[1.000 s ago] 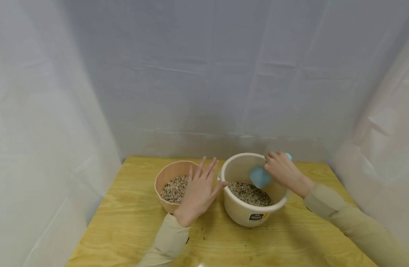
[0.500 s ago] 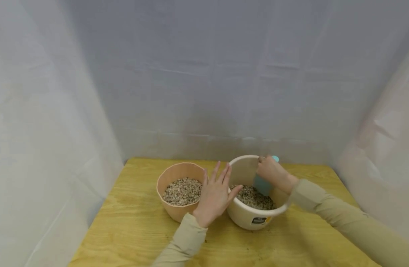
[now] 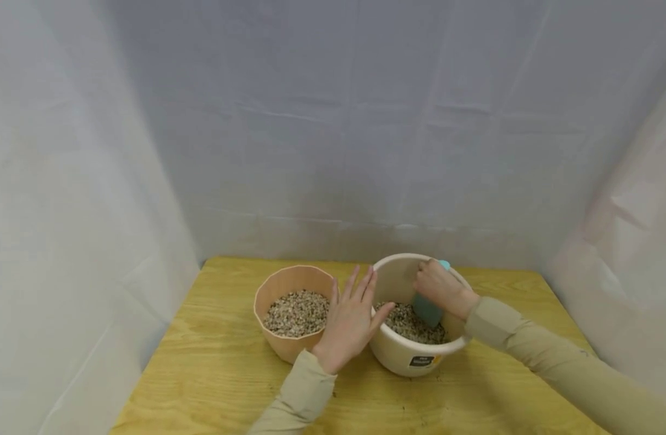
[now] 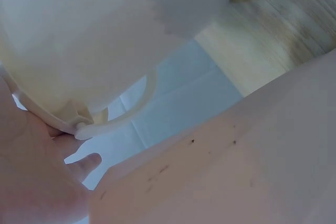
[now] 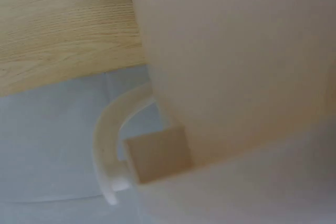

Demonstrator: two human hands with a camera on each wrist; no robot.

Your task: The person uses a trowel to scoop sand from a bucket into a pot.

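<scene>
Illegible dark label [image 3: 422, 360] on cream bucket [image 3: 404, 356]

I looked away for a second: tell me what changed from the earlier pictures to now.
The right hand lowered the blue scoop from above the grit into the white bucket, gripping it throughout. The left hand stayed flat against the bucket's side; the tan bowl stayed put.
</scene>
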